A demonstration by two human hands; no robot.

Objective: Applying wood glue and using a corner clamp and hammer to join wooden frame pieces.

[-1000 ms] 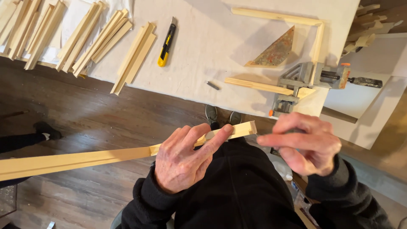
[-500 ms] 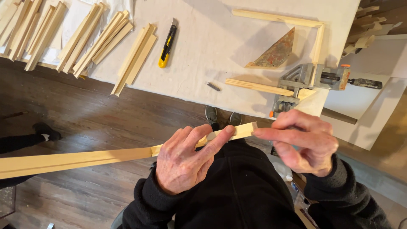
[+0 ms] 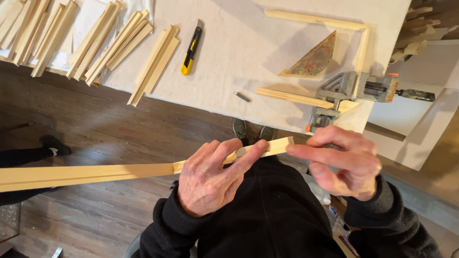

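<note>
Strip: the wooden strip (image 3: 95, 173) crosses before me, under my left hand (image 3: 210, 179), its end at my right hand (image 3: 342, 160).
Surface: the surface (image 3: 239, 57) lies beyond, knife (image 3: 191, 50) left, clamp (image 3: 351, 93) right.

**Workshop floor and covered desk**

Dark brown wood plank floor (image 3: 119, 124) fills the lower left. Above it, a desk (image 3: 248, 52) under a white cloth, lit evenly, with soft shadows on the cloth. A white board (image 3: 420, 129) leans or lies to the right of the desk, over the floor. Far right corner shows a tan surface (image 3: 447, 162), too little visible to tell what.
</note>
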